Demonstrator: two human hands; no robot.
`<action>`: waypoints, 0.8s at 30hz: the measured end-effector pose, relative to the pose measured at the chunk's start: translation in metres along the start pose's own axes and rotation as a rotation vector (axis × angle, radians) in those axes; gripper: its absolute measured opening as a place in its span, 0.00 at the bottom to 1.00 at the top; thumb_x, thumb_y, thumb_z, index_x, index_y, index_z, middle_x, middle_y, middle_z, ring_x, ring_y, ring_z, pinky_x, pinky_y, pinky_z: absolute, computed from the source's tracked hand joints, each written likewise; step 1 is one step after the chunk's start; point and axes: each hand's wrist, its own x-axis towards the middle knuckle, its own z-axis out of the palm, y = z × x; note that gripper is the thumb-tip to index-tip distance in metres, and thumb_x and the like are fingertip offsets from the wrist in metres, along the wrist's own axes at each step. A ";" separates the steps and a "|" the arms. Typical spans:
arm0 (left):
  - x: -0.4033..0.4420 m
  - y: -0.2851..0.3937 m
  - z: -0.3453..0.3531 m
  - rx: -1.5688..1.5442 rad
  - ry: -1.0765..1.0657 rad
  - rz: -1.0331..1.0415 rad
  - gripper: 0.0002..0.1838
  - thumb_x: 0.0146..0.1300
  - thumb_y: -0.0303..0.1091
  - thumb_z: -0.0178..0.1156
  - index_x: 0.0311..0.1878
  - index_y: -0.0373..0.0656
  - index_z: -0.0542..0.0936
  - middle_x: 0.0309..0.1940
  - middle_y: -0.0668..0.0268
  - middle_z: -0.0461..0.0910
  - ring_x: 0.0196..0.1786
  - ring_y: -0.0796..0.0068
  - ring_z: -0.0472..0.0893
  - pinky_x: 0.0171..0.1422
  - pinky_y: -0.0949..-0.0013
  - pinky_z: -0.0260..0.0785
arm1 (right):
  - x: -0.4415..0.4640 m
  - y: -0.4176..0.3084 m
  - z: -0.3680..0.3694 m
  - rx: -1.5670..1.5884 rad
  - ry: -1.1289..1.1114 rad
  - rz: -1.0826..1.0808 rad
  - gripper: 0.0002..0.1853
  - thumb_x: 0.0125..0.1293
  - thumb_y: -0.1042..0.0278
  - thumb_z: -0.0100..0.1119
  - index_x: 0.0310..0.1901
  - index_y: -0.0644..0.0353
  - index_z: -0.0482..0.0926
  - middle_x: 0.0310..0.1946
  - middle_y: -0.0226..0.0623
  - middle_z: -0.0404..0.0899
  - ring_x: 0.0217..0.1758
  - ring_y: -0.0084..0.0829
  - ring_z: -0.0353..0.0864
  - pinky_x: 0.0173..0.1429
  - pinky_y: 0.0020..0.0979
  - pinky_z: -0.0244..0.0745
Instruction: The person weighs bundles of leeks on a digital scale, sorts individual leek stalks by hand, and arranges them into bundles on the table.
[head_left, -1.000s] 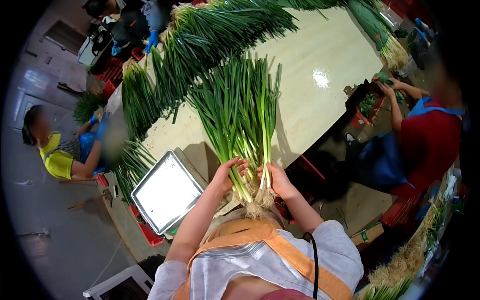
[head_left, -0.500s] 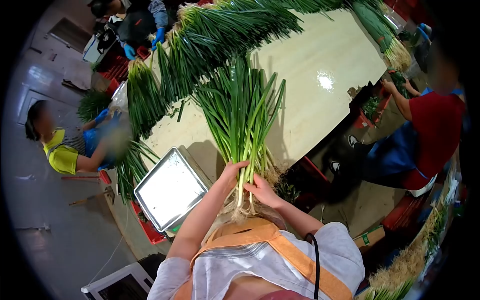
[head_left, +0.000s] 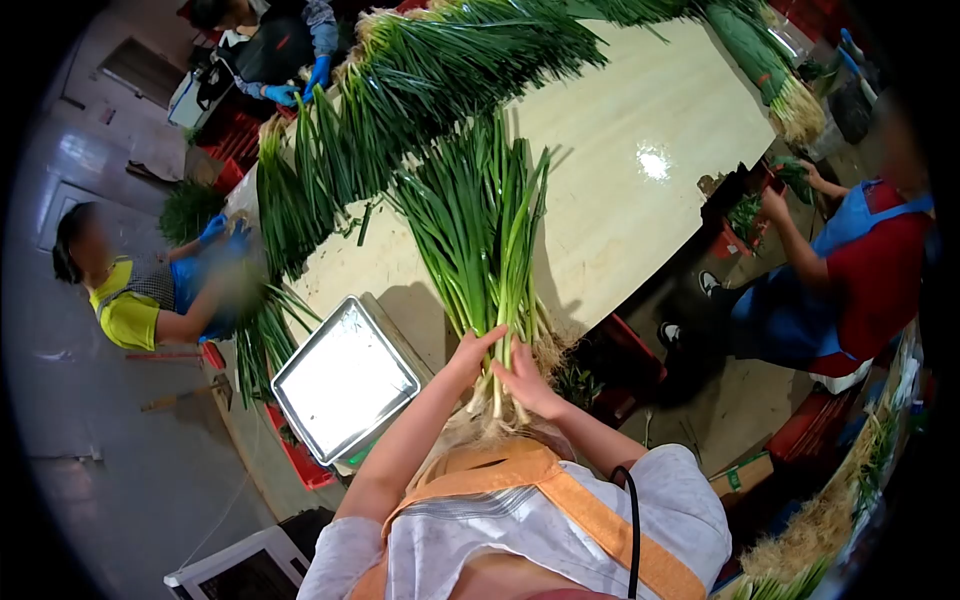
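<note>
A bunch of long green onions (head_left: 465, 215) lies on the pale table, leaves pointing away from me and rooted white ends towards my apron. My left hand (head_left: 475, 355) is wrapped round the lower stalks from the left, its thumb across the front. From the right, my right hand (head_left: 526, 380) grips the same stalks a little lower. Some stalks with roots stick out behind my right hand, over the table edge. Left of my left hand sits a scale with a shiny metal tray (head_left: 345, 380).
Large piles of green onions (head_left: 440, 60) cover the far side of the table (head_left: 620, 190). Co-workers are at the left (head_left: 130, 290), far left (head_left: 270, 50) and right (head_left: 840, 280). A red crate (head_left: 300, 455) is below the scale. Rooted onions (head_left: 810, 520) lie at the lower right.
The stalks, first parted between my hands, have come together into one bunch. My right hand has moved left and inward, close to my left hand. The co-worker at the right has shifted.
</note>
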 end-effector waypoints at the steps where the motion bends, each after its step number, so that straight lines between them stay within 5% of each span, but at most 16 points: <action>1: -0.007 0.007 0.002 0.110 -0.030 0.029 0.37 0.51 0.35 0.69 0.61 0.32 0.64 0.47 0.55 0.78 0.49 0.63 0.78 0.57 0.62 0.68 | 0.000 0.000 0.005 -0.149 -0.015 -0.020 0.42 0.67 0.41 0.45 0.69 0.69 0.51 0.64 0.55 0.56 0.72 0.48 0.50 0.73 0.42 0.46; 3: -0.015 0.019 0.006 0.324 -0.088 0.090 0.36 0.51 0.35 0.69 0.61 0.32 0.66 0.45 0.56 0.78 0.47 0.65 0.79 0.55 0.65 0.69 | 0.004 -0.001 0.007 -0.129 -0.091 -0.101 0.44 0.65 0.41 0.49 0.70 0.67 0.48 0.65 0.54 0.55 0.72 0.45 0.51 0.72 0.40 0.50; 5: -0.027 0.046 0.008 0.297 -0.012 -0.024 0.24 0.52 0.30 0.67 0.50 0.31 0.72 0.37 0.58 0.80 0.38 0.67 0.80 0.45 0.67 0.74 | 0.006 -0.012 0.003 0.059 -0.145 -0.177 0.43 0.65 0.41 0.50 0.70 0.66 0.50 0.66 0.54 0.54 0.72 0.45 0.52 0.72 0.40 0.50; 6: -0.026 0.050 0.001 0.166 -0.020 -0.078 0.23 0.53 0.30 0.66 0.49 0.30 0.72 0.34 0.58 0.79 0.36 0.69 0.79 0.40 0.70 0.75 | 0.003 -0.009 0.003 0.035 -0.071 -0.162 0.33 0.67 0.52 0.52 0.67 0.65 0.58 0.60 0.43 0.66 0.62 0.36 0.68 0.65 0.35 0.62; 8: -0.059 0.081 0.007 0.032 0.063 -0.091 0.23 0.54 0.31 0.65 0.48 0.27 0.69 0.28 0.59 0.75 0.30 0.73 0.77 0.29 0.77 0.76 | 0.002 -0.028 -0.010 0.296 -0.075 -0.159 0.28 0.67 0.51 0.51 0.61 0.63 0.65 0.54 0.43 0.72 0.58 0.35 0.72 0.61 0.35 0.67; 10: -0.051 0.087 -0.017 -0.029 -0.061 0.044 0.25 0.53 0.31 0.66 0.49 0.27 0.68 0.30 0.59 0.75 0.28 0.74 0.76 0.30 0.77 0.76 | 0.013 -0.032 -0.019 0.409 0.041 -0.177 0.19 0.68 0.54 0.51 0.53 0.59 0.72 0.44 0.38 0.79 0.49 0.29 0.79 0.52 0.30 0.75; 11: -0.064 0.099 -0.020 -0.101 -0.090 0.109 0.24 0.52 0.30 0.66 0.49 0.28 0.68 0.31 0.60 0.75 0.28 0.74 0.76 0.31 0.77 0.76 | 0.022 -0.031 -0.031 0.173 0.051 0.005 0.19 0.67 0.55 0.53 0.52 0.59 0.73 0.46 0.38 0.79 0.49 0.30 0.79 0.53 0.30 0.76; 14: -0.082 0.115 -0.039 -0.349 -0.270 0.303 0.23 0.49 0.31 0.66 0.46 0.32 0.69 0.29 0.63 0.73 0.27 0.75 0.75 0.35 0.73 0.77 | 0.061 0.017 -0.042 -0.181 0.244 -0.050 0.20 0.64 0.55 0.58 0.51 0.60 0.73 0.42 0.41 0.78 0.47 0.36 0.79 0.50 0.36 0.76; 18: -0.075 0.102 -0.041 -0.254 -0.054 0.235 0.22 0.50 0.35 0.68 0.44 0.32 0.72 0.33 0.60 0.76 0.30 0.73 0.77 0.40 0.73 0.76 | 0.096 0.033 -0.059 -0.780 0.346 0.069 0.26 0.59 0.56 0.63 0.53 0.66 0.71 0.45 0.48 0.76 0.50 0.45 0.77 0.52 0.40 0.73; 22: -0.040 0.067 -0.041 -0.037 0.169 -0.010 0.25 0.51 0.36 0.68 0.49 0.30 0.74 0.34 0.55 0.77 0.43 0.64 0.77 0.54 0.59 0.71 | 0.117 0.047 -0.058 -0.697 0.271 0.152 0.26 0.55 0.60 0.65 0.52 0.66 0.71 0.45 0.50 0.76 0.49 0.45 0.77 0.52 0.41 0.73; 24: -0.040 0.055 -0.046 -0.073 0.025 0.004 0.28 0.48 0.31 0.66 0.54 0.32 0.72 0.35 0.58 0.76 0.39 0.64 0.76 0.49 0.59 0.70 | 0.121 0.059 -0.067 -0.421 0.343 0.188 0.22 0.53 0.63 0.64 0.48 0.63 0.73 0.41 0.49 0.78 0.45 0.49 0.78 0.49 0.43 0.73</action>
